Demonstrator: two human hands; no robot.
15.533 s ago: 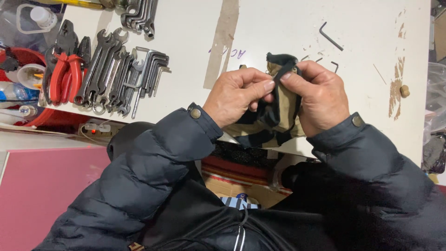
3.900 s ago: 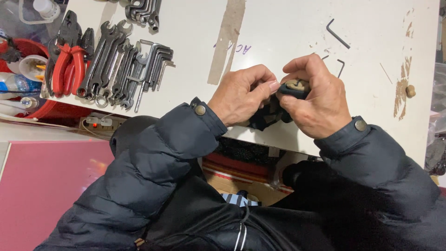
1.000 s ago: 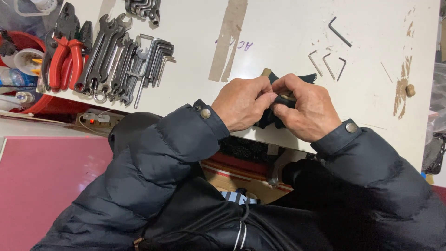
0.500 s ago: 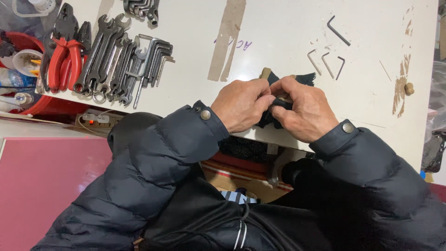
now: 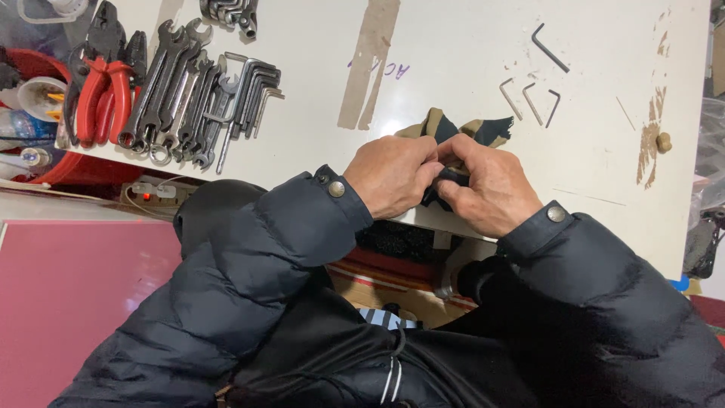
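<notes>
Left hand [image 5: 394, 175] and right hand [image 5: 485, 185] meet at near table [image 5: 453, 45] edge – fingers of both pinched on tan-and-black striped cloth [image 5: 461, 133]; risk: cloth slips off edge if pinch loosens; hex keys [image 5: 532, 98] near.

Bare white table [image 5: 453, 45] ahead, wrenches [image 5: 181, 91] left, hex keys [image 5: 532, 98] right

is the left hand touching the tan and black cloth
Touching: the head view shows the left hand and right hand pinching the tan and black cloth between their fingertips.
</notes>
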